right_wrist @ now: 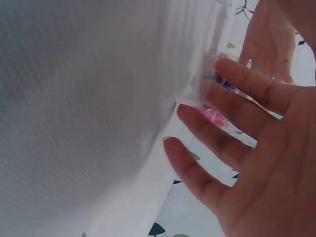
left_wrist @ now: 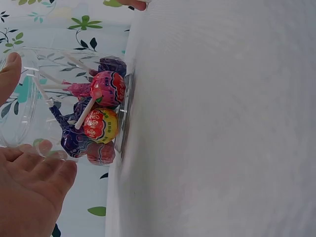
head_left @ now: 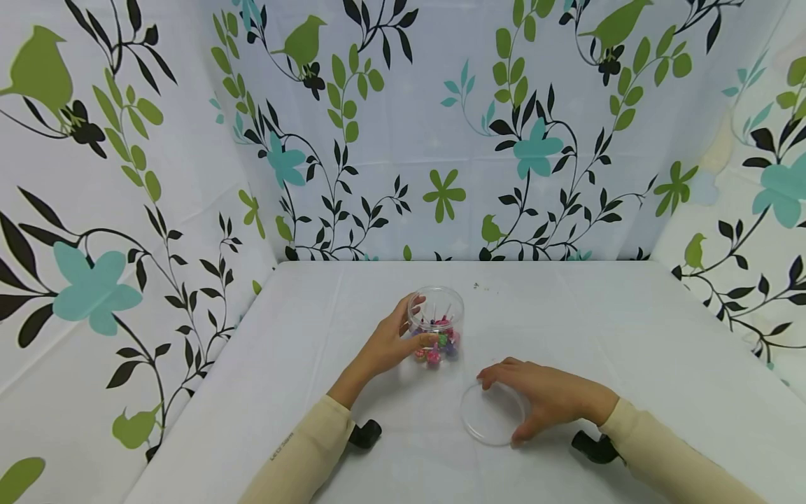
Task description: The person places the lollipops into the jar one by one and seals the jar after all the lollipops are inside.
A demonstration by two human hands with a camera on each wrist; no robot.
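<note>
A clear round jar stands upright on the white table, its top uncovered. Inside are several wrapped lollipops with white sticks, in pink, yellow and dark purple wrappers. My left hand grips the jar from its left side, thumb in front and fingers behind. To the right and nearer lies a clear round lid. Over the lid's right part, my right hand spans it, fingertips by the far rim and thumb by the near rim. The right wrist view shows those fingers spread and fairly straight; the lid is indistinct there.
A white cloth covers the table. Patterned fabric with birds and leaves hangs behind and on both sides. Small dark specks mark the cloth behind the jar. A black device is worn at each wrist.
</note>
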